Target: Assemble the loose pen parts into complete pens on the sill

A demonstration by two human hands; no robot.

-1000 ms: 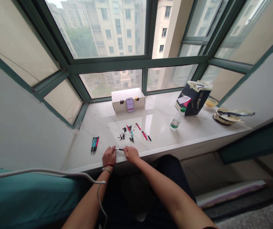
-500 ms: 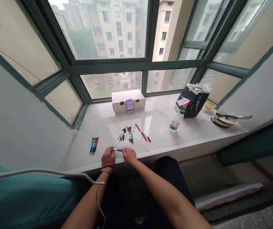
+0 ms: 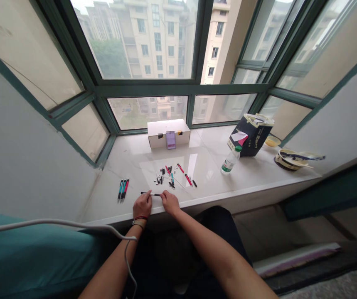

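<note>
Near the front edge of the white sill, a slim pen (image 3: 155,194) with black and white parts lies level between my two hands. My left hand (image 3: 142,204) is closed around its left part, and a dark end sticks out past the fingers. At the other end, my right hand (image 3: 169,202) pinches the pen's dark tip. Beyond the hands is a loose heap of pen parts (image 3: 171,179), black, red and teal, too small to tell apart fully. Several assembled pens (image 3: 123,190), teal and red with black grips, lie side by side to the left.
A white box (image 3: 168,133) with a purple packet (image 3: 171,140) against it stands by the window. Rightward are a green-capped bottle (image 3: 231,160), a dark paper bag (image 3: 249,135) and a food bowl (image 3: 290,161). A white cable (image 3: 103,228) crosses near my left forearm.
The pen's dark left end now sticks out beyond my left fingers. My right hand has shifted slightly to the right. The view has tilted a little.
</note>
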